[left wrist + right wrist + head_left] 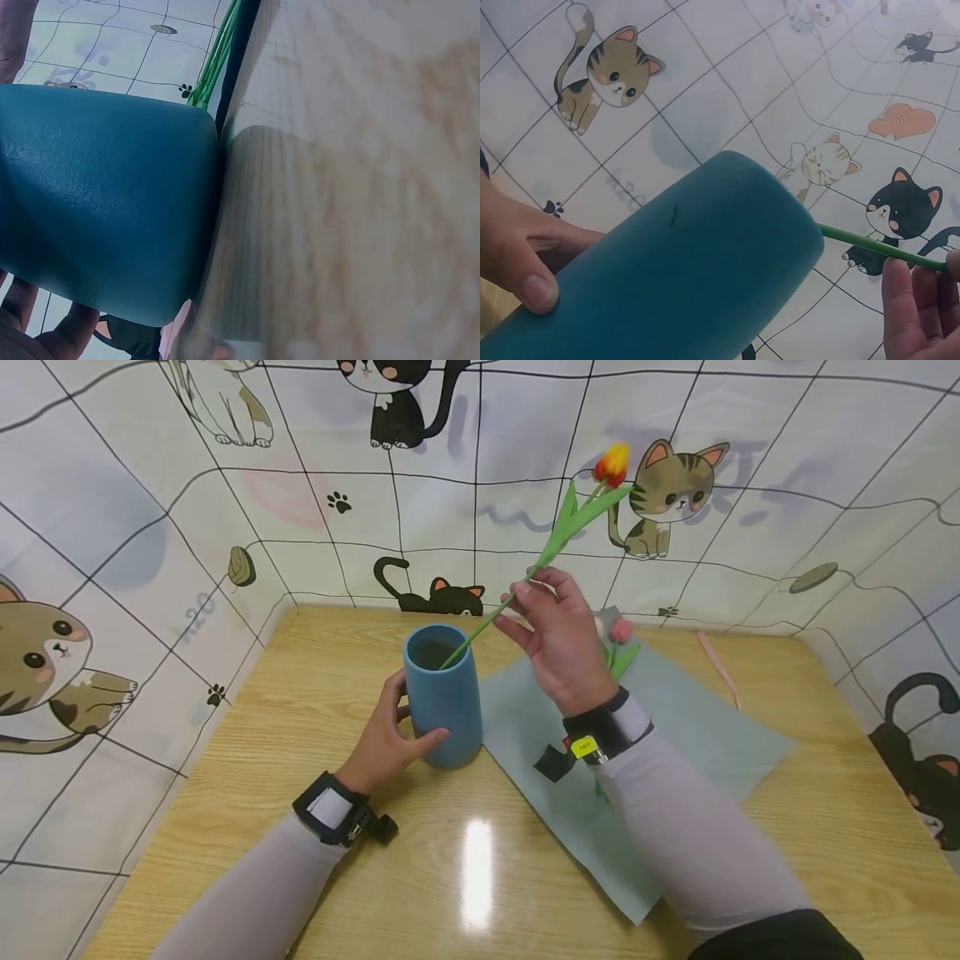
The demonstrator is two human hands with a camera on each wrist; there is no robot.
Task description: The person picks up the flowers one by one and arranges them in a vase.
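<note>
A blue vase (444,714) stands upright on the wooden table, its round mouth facing up. My left hand (392,732) grips its side, thumb across the front and fingers behind. Between thumb and fingers my right hand (557,639) pinches the green stem of an artificial tulip (558,537) with a red and yellow bloom. The stem's lower end is inside the vase mouth, and the tulip leans up to the right. In the right wrist view the stem (877,245) runs from the vase rim to my right fingers. The stem's tip is hidden in the vase.
A grey-green sheet (540,802) lies right of the vase, under my right arm. On it is a pink flower (621,629) with green leaves, partly hidden by my hand. A pink strip (718,668) lies farther right. Cat-patterned sheeting (480,510) encloses the table's back and sides.
</note>
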